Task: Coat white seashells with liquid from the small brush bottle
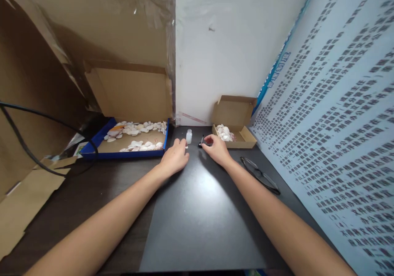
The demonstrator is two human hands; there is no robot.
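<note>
A small clear bottle point(188, 137) with whitish contents stands upright and uncapped on the dark mat. My left hand point(175, 157) is just left of the bottle, its fingers curled down and closed on a small white piece point(186, 147), maybe a shell. To the bottle's right, a black cap with a thin upright stem point(200, 145) is at the tips of my right hand point(217, 149). Thumb and forefinger close around this brush-like cap from the right. The undersides of both hands are hidden.
A blue-edged cardboard box point(123, 155) with many shells stands open on the left. A smaller open box point(241, 145) at the right holds more shells. Eyeglasses point(260, 175) lie beside my right forearm. A black cable point(18, 140) loops at left; a printed sheet point(332, 124) borders the right.
</note>
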